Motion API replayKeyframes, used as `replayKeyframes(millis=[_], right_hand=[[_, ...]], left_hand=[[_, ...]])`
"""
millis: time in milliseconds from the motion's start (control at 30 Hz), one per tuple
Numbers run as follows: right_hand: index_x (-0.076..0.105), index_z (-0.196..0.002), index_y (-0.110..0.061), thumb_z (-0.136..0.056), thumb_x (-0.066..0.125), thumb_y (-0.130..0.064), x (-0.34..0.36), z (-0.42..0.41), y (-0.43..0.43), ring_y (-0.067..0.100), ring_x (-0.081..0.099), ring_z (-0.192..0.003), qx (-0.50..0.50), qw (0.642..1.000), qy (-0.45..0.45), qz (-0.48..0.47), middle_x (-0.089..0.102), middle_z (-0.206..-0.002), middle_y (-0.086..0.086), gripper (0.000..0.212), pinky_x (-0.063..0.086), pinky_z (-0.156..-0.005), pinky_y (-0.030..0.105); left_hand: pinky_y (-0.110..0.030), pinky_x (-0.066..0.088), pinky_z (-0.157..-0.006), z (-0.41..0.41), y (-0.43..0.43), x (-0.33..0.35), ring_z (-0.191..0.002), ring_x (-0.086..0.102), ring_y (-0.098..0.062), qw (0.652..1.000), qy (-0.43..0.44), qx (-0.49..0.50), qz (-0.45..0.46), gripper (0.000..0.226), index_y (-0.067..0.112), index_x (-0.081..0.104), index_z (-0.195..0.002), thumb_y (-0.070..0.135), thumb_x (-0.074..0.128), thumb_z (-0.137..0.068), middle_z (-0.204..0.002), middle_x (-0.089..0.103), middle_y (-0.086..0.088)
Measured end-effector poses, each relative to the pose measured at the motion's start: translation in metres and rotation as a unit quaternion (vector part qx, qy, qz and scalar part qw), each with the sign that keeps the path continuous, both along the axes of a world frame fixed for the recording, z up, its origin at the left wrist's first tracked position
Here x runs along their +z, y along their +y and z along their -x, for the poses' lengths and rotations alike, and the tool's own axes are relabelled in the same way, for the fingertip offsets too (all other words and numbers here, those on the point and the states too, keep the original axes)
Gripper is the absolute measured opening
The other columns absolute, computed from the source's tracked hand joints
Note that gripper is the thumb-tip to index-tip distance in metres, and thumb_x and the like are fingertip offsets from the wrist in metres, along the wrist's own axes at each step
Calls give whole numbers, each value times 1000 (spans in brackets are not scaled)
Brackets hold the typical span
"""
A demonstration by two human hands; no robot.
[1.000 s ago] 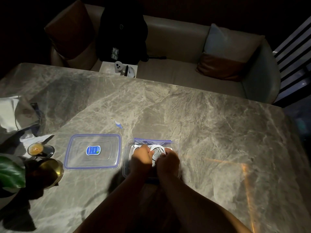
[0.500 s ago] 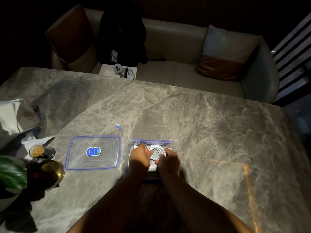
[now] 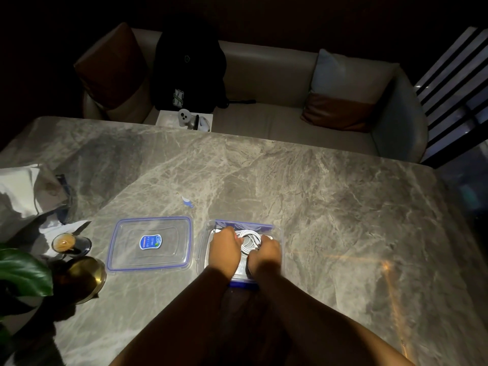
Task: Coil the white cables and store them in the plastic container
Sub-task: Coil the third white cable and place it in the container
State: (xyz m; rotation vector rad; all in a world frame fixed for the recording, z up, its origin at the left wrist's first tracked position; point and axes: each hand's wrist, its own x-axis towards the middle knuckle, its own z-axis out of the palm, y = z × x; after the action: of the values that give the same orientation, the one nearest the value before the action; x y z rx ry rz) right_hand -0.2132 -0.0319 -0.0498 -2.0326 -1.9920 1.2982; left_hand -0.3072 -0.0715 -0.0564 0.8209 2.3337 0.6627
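A clear plastic container (image 3: 204, 241) with blue clips sits on the marble table near the front edge. Coiled white cables (image 3: 248, 240) lie inside it. My left hand (image 3: 224, 249) is down in the container's left half, fingers curled onto the coil. My right hand (image 3: 265, 253) is in the right half, fingers closed on the other side of the coil. Both hands hide much of the cables and the container's floor. The container's lid (image 3: 150, 244), clear with a blue rim and a blue sticker, lies flat just to the left.
A lit candle in a glass (image 3: 66, 243), a brass bowl (image 3: 84, 276) and a plant leaf (image 3: 21, 273) stand at the left edge, with white paper (image 3: 18, 191) behind them. A small blue and white item (image 3: 187, 202) lies beyond the lid. A sofa (image 3: 264, 101) runs behind the table.
My hands have drawn slightly apart and pressed lower into the container, showing more of the white coil between them. The container and lid have not moved.
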Motion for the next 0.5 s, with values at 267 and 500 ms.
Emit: replayKeyframes(millis=[267,500], right_hand=[[53,-131,-8,-80,56,-8,19,-8,-1,33,59,-116,33,999,35,-5,58,-126,15,51,48,-100,36],[50,-130,-17,-86,63,-17,57,-31,12,28,66,-104,95,992,82,5,65,-119,11,46,54,-88,35]], left_hand=[[-34,54,-77,3,-3,11,-85,69,-32,998,-49,17,21,14,12,67,-73,11,59,-83,-85,74,-14],[-30,47,-73,0,-15,53,-89,68,-28,998,-42,-43,-2,5,15,66,-89,19,66,-86,-92,73,-12]])
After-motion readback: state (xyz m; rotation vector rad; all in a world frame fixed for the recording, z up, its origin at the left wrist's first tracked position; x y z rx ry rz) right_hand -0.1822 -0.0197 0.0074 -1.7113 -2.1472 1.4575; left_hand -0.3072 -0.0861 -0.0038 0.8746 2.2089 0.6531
